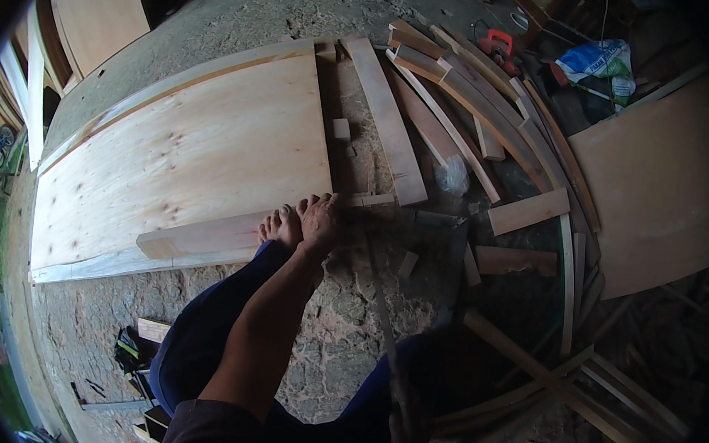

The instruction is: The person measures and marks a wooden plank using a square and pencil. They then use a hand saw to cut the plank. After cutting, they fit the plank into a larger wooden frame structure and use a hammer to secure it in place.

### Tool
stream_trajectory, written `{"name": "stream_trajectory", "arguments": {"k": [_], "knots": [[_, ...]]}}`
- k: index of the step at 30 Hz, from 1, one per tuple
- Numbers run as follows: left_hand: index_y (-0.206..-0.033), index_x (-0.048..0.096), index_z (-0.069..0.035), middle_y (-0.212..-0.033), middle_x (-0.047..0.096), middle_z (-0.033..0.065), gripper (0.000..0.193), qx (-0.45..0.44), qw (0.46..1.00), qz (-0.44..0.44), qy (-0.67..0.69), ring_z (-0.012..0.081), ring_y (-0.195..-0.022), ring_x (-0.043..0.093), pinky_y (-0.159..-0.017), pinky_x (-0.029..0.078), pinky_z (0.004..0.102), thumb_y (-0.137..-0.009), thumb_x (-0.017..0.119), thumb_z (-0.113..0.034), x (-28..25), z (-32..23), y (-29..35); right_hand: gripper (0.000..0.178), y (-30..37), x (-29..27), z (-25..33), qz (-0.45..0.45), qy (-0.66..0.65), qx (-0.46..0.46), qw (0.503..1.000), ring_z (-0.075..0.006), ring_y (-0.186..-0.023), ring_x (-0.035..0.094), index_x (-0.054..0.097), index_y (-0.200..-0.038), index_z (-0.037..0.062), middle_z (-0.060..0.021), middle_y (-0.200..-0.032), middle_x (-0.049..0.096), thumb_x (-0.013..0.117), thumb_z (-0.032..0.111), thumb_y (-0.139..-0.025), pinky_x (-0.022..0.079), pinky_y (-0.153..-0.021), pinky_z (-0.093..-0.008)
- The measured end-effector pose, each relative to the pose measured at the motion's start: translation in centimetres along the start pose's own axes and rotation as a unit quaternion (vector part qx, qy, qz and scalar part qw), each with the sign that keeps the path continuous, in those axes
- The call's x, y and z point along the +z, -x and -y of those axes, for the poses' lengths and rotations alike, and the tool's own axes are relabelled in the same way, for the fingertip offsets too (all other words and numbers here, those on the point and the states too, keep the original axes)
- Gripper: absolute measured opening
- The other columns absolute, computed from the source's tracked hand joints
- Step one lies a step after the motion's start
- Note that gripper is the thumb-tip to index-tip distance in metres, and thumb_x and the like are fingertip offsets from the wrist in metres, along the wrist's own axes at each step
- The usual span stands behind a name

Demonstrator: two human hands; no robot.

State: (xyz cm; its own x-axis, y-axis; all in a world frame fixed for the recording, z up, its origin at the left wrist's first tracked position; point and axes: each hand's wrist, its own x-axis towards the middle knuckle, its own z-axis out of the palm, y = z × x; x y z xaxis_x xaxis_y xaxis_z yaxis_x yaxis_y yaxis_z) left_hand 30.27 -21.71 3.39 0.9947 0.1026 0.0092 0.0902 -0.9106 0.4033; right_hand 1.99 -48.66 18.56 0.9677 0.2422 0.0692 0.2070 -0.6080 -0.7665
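Note:
A wooden plank (195,236) lies across the near edge of a large pale plywood sheet (185,150). My left hand (319,221) presses down on it near its right end, fingers curled over the wood. Right beside that hand, my bare foot (282,227) also rests on the plank. A long thin blade, seemingly a hand saw (383,307), slants from the plank's end down toward me, smeared by motion. At its lower end is my right hand (406,430), dark and blurred, closed around the handle, which is hidden.
Several cut boards (472,106) lie stacked to the right, with a crumpled plastic bag (451,176) among them. Beyond are a red power tool (499,48) and a blue-and-white sack (596,61). A brown sheet (666,179) lies far right; crossed wooden strips (554,383) lie at lower right.

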Motion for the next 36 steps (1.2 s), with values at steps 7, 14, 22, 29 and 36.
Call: {"name": "stream_trajectory", "arguments": {"k": [7,14,22,29,36], "knots": [[-0.123,0.062,-0.014,-0.112,0.065,0.0088,0.040,0.023,0.997,-0.070,-0.014,0.0307,-0.114,0.055,-0.101,0.033,0.0499,-0.084,0.059,-0.024,0.4,1.1,-0.3,0.068,-17.2,9.5,-6.9,-0.075,-0.052,-0.056,0.994,-0.0315,-0.080,0.071,0.044,-0.151,0.0117,-0.0236,-0.133,0.062,0.059,0.001,-0.085,0.055,-0.062,-0.0347],[-0.120,0.065,-0.013,-0.110,0.066,0.0088,0.035,-0.001,1.000,0.003,-0.017,0.0299,-0.113,0.055,-0.100,0.034,0.0482,-0.088,0.058,-0.026,-0.6,1.2,-0.1,0.074,-1.7,0.0,-0.7,0.032,-0.048,-0.002,0.998,-0.0334,-0.113,0.067,0.039,-0.154,0.0119,-0.0229,-0.144,0.054,0.059,-0.001,-0.084,0.056,-0.076,-0.0341],[-0.124,0.060,-0.017,-0.113,0.064,0.0084,0.048,0.025,0.993,-0.111,-0.027,0.0325,-0.113,0.055,-0.101,0.034,0.0506,-0.080,0.068,-0.034,2.4,3.8,-0.3,0.064,-17.0,10.6,-6.9,-0.046,-0.115,-0.027,0.992,-0.0381,-0.090,0.072,0.046,-0.150,0.0125,-0.0239,-0.138,0.058,0.061,0.007,-0.088,0.057,-0.067,-0.0396],[-0.123,0.063,-0.013,-0.114,0.066,0.0081,0.045,-0.017,1.000,0.003,0.003,0.0307,-0.117,0.055,-0.103,0.033,0.0483,-0.083,0.067,-0.032,-0.1,2.0,-0.7,0.063,-1.9,1.2,-1.8,0.018,-0.027,-0.018,0.999,-0.0335,-0.105,0.069,0.043,-0.151,0.0078,-0.0229,-0.140,0.057,0.058,0.005,-0.090,0.056,-0.076,-0.0373],[-0.124,0.061,-0.014,-0.110,0.064,0.0094,0.044,0.012,0.999,-0.051,-0.010,0.0319,-0.114,0.054,-0.102,0.033,0.0505,-0.084,0.064,-0.031,-0.1,0.1,0.0,0.073,-12.2,8.0,-7.1,-0.069,-0.038,-0.074,0.994,-0.0364,-0.091,0.071,0.040,-0.153,0.0122,-0.0259,-0.139,0.057,0.062,0.000,-0.085,0.058,-0.068,-0.0398]]}}
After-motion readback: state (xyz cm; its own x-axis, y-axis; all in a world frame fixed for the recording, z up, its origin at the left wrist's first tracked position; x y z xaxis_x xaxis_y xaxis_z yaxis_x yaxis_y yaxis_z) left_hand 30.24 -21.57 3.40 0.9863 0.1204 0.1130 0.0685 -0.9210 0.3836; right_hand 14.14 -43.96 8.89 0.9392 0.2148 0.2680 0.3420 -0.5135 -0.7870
